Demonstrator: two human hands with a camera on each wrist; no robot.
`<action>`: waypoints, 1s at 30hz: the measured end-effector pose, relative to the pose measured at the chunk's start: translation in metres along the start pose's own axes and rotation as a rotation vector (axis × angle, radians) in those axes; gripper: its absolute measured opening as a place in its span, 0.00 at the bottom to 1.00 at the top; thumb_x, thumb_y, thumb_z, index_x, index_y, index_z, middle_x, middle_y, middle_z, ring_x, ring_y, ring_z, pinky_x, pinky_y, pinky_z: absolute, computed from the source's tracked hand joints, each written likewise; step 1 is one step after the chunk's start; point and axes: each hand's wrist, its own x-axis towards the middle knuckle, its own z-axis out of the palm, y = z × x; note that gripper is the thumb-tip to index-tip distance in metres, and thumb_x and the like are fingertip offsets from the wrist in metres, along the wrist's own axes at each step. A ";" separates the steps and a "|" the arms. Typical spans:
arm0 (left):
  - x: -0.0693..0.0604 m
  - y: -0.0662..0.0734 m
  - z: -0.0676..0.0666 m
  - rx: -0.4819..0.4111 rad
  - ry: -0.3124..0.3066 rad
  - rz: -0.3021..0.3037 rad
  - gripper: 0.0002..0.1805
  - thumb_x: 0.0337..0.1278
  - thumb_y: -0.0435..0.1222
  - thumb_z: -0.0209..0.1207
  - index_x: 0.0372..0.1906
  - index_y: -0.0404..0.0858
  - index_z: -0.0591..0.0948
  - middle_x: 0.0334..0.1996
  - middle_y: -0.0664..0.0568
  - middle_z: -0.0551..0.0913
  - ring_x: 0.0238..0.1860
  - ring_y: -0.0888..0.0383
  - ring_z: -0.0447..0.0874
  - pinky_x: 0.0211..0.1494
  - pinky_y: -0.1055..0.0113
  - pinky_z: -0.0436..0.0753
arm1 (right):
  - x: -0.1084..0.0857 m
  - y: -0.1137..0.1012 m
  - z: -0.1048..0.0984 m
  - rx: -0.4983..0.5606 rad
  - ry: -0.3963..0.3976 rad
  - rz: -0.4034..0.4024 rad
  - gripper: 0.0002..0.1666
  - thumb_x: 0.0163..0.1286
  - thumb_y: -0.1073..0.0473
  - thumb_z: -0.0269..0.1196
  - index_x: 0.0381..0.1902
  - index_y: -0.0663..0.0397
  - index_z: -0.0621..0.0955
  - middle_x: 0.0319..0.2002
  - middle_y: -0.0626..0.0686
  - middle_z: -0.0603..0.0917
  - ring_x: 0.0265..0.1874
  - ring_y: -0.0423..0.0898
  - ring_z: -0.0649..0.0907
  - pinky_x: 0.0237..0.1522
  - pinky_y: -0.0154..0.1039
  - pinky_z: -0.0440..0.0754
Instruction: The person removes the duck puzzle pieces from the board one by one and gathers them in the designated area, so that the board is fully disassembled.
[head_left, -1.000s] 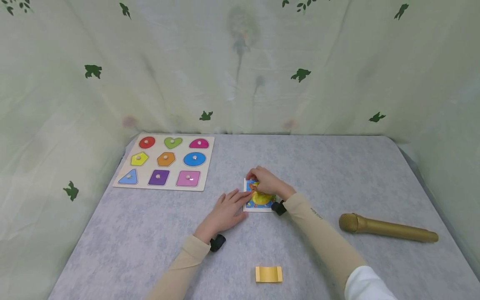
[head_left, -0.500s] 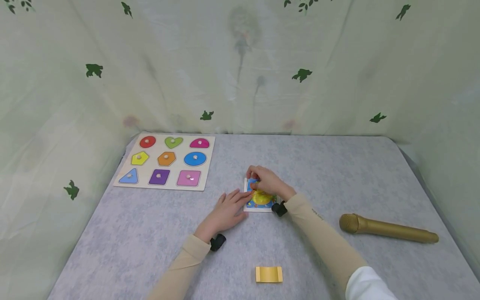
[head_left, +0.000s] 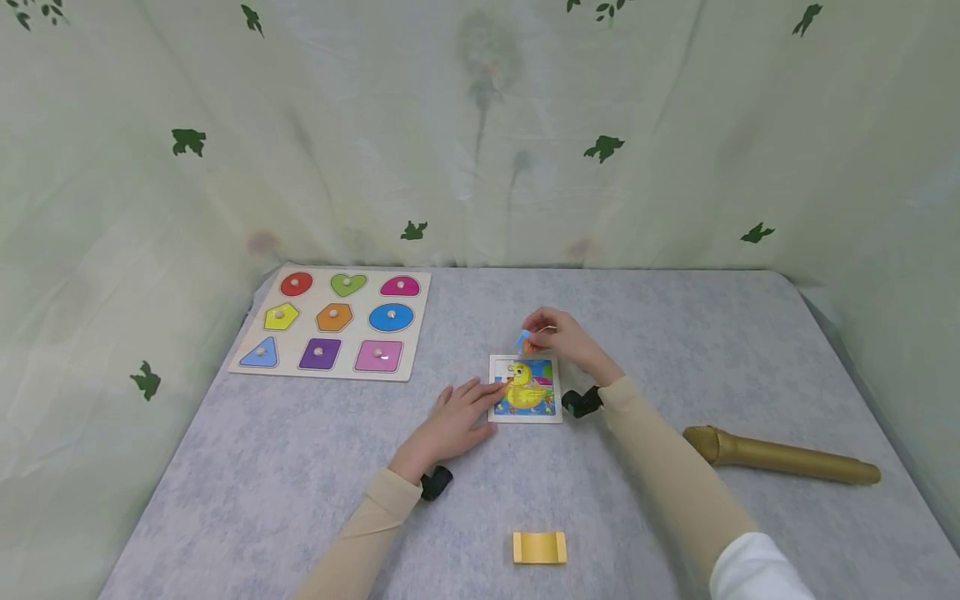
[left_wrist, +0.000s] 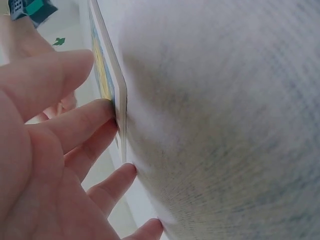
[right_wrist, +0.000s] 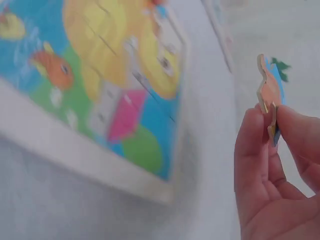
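A square duck jigsaw puzzle in a white frame lies flat in the middle of the table. A pale gap shows at its upper left, beside the duck's head. My left hand rests at the puzzle's left edge with fingers stretched out; in the left wrist view some fingertips touch the board. Just beyond the puzzle's far edge, my right hand pinches a blue and orange puzzle piece between thumb and fingers. The piece is raised off the board.
A shape peg board with colourful knobbed shapes lies at the back left. On the right is a gold microphone. A small yellow curved block sits near the front. A curtain hangs behind the table.
My right hand has lifted the puzzle piece off the board and moved away and slightly right, uncovering the duck picture and the gap. My left hand stays in place.
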 end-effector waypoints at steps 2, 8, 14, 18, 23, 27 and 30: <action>0.000 0.001 0.000 -0.003 -0.001 -0.004 0.30 0.67 0.42 0.55 0.72 0.43 0.64 0.70 0.51 0.63 0.71 0.43 0.51 0.66 0.36 0.49 | -0.003 -0.002 -0.013 0.017 0.022 0.018 0.11 0.69 0.69 0.56 0.48 0.70 0.76 0.41 0.60 0.78 0.38 0.50 0.78 0.44 0.42 0.79; 0.000 0.000 0.001 0.004 -0.005 -0.013 0.30 0.67 0.43 0.54 0.72 0.44 0.63 0.70 0.51 0.63 0.72 0.45 0.51 0.67 0.37 0.48 | -0.016 -0.008 -0.055 -0.034 0.072 0.068 0.15 0.71 0.66 0.56 0.52 0.71 0.75 0.41 0.62 0.80 0.35 0.50 0.79 0.41 0.46 0.80; -0.001 0.000 0.000 -0.012 -0.011 -0.027 0.31 0.67 0.43 0.55 0.72 0.45 0.63 0.70 0.51 0.63 0.72 0.46 0.51 0.68 0.38 0.46 | -0.026 -0.003 -0.085 -0.117 0.077 0.119 0.16 0.72 0.63 0.56 0.53 0.70 0.75 0.41 0.61 0.79 0.39 0.60 0.76 0.39 0.47 0.76; -0.001 -0.001 0.000 -0.015 -0.011 -0.033 0.31 0.67 0.44 0.55 0.72 0.46 0.63 0.70 0.53 0.63 0.72 0.47 0.50 0.68 0.38 0.46 | -0.027 0.003 -0.093 -0.175 0.036 0.154 0.15 0.70 0.65 0.56 0.50 0.71 0.76 0.38 0.60 0.78 0.36 0.57 0.77 0.37 0.47 0.75; 0.000 -0.001 0.001 -0.018 -0.015 -0.033 0.31 0.67 0.44 0.55 0.72 0.45 0.63 0.70 0.53 0.62 0.72 0.47 0.50 0.68 0.38 0.46 | -0.020 0.013 -0.092 -0.273 -0.046 0.201 0.13 0.66 0.69 0.55 0.47 0.70 0.78 0.35 0.58 0.77 0.31 0.51 0.77 0.36 0.46 0.76; 0.000 -0.002 0.001 -0.020 -0.013 -0.030 0.31 0.67 0.44 0.55 0.72 0.45 0.63 0.70 0.53 0.62 0.72 0.47 0.50 0.68 0.38 0.46 | -0.012 0.023 -0.088 -0.350 -0.095 0.200 0.12 0.63 0.72 0.56 0.44 0.68 0.79 0.33 0.57 0.78 0.28 0.49 0.76 0.32 0.39 0.75; 0.000 -0.002 0.001 -0.020 -0.012 -0.026 0.31 0.67 0.43 0.55 0.72 0.45 0.64 0.70 0.53 0.62 0.72 0.46 0.50 0.67 0.38 0.46 | -0.007 0.027 -0.082 -0.398 -0.117 0.223 0.11 0.62 0.72 0.55 0.43 0.64 0.79 0.32 0.56 0.78 0.27 0.48 0.75 0.32 0.37 0.73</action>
